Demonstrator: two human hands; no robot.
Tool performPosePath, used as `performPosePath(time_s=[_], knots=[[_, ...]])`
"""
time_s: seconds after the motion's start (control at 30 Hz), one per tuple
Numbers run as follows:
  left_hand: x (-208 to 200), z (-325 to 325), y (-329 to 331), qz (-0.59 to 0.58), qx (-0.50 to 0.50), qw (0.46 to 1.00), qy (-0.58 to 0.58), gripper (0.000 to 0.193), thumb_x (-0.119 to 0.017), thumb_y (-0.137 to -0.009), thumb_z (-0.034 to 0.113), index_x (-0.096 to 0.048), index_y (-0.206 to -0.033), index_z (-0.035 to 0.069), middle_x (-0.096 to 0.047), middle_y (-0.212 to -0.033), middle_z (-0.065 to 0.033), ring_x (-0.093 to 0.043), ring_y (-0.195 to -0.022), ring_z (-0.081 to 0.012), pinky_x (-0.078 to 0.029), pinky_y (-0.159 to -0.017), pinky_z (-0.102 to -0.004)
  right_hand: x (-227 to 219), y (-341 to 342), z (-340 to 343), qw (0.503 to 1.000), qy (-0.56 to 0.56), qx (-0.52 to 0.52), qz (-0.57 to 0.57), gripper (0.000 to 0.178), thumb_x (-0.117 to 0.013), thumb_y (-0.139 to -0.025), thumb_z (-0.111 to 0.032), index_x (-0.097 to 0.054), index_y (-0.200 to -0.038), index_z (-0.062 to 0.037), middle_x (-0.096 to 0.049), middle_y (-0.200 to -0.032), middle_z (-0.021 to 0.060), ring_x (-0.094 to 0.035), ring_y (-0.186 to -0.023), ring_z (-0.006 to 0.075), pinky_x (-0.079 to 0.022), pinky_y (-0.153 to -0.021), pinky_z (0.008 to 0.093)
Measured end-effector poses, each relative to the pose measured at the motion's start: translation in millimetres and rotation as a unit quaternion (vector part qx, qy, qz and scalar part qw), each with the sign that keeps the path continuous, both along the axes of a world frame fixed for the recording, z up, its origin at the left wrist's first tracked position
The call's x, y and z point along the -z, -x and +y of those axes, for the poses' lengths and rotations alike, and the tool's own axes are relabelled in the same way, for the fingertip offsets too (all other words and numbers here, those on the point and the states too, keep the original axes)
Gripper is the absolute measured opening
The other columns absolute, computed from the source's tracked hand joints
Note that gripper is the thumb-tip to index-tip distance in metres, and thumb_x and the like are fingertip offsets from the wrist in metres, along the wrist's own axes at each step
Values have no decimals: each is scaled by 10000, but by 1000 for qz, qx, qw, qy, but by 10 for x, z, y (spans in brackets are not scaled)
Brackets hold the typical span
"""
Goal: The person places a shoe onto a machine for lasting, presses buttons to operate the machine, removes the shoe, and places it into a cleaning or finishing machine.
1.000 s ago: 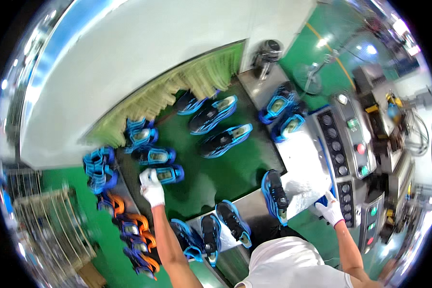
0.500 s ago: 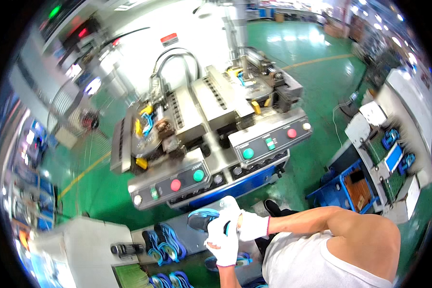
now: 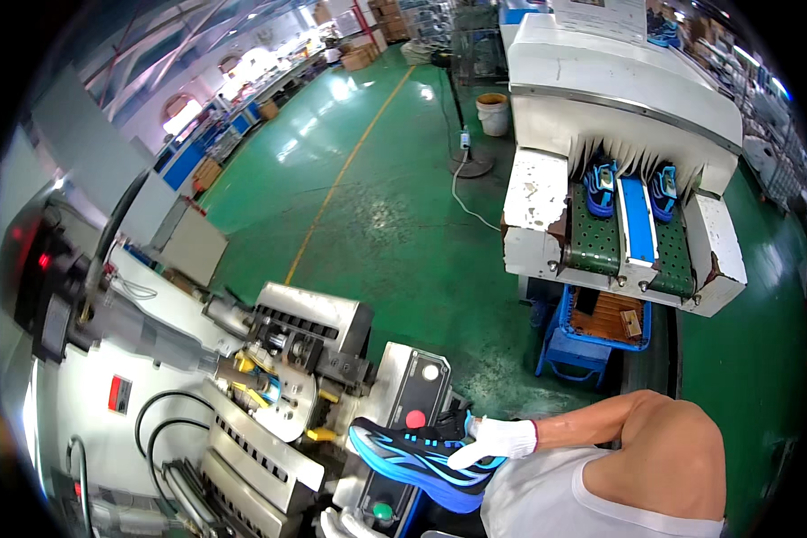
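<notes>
Left hand [image 3: 344,524]: mostly cut off by the lower edge, grip unclear.
Held shoe [image 3: 414,461]: opening partly covered by the right hand [image 3: 500,440].
Control panel [image 3: 419,384]: middle hidden behind that shoe.
Conveyor shoes [image 3: 600,192]: far ends lost under the fringe [image 3: 635,158].

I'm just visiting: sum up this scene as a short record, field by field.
Right hand: white-gloved, holding a blue-and-black shoe near its heel
Left hand: white-gloved, cut off by the lower edge; grip unclear
Partly behind shoe: control panel with red button and green button
Conveyor: two shoes on its green belts
Below conveyor: blue crate
</notes>
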State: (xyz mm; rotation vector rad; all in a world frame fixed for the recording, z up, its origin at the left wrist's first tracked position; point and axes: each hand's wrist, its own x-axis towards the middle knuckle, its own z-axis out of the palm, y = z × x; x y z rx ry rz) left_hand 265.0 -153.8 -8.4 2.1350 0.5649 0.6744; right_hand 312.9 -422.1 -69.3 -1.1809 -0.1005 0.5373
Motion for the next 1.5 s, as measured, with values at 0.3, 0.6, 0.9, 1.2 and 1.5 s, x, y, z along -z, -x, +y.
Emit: performPosePath(time_s=[0.3, 0.6, 0.9, 1.2, 1.5], knots=[[-95, -170, -604, 68, 0, 978, 195, 432, -635, -1024, 171, -556, -1374, -69, -616, -1291, -200, -658, -1086, -278, -573, -959, -382, -354, -323, -305, 983, -94, 58, 148, 871, -876, -842, -259, -405, -1532, -14, -586, -1399, 54, -529, -1235, 141, -452, -1053, 311], [401, 299, -522, -40, 54, 986, 155, 378, -538, -1060, 73, -484, -1411, -56, -559, -1389, -193, -628, -1204, -277, -556, -1011, -386, -434, -427, 55, 993, -35, 96, 59, 516, -795, -884, -168, -624, -1336, 14, -710, -1176, 76, -643, -1031, 146, -525, -927, 328], [-104, 519, -1154, -93, 37, 985, 140, 386, -632, -1033, 140, -576, -1360, -58, -640, -1311, -171, -621, -1188, -218, -493, -1047, -339, -390, -572, 473, 978, -138, 104, 120, 294, -745, -905, -102, -694, -1181, -14, -714, -1117, 65, -684, -976, 148, -585, -838, 351], [581, 508, -3004, 123, 44, 988, 85, 658, -711, -954, 338, -517, -1419, -86, -646, -1333, -247, -632, -1227, -323, -468, -1073, -394, -67, -568, 267, 979, 78, 186, -17, 389, -809, -841, -213, -690, -1097, 55, -694, -984, 48, -594, -871, 125, -528, -836, 355], [1586, 665, -3957, 166, -3, 986, -19, 630, -693, -895, 344, -479, -1342, -45, -653, -1215, -299, -650, -1123, -432, -492, -984, -467, -208, -281, 6, 960, 84, 231, 130, 495, -749, -834, -64, -629, -1300, 47, -709, -1151, 43, -629, -992, 122, -514, -935, 328]])
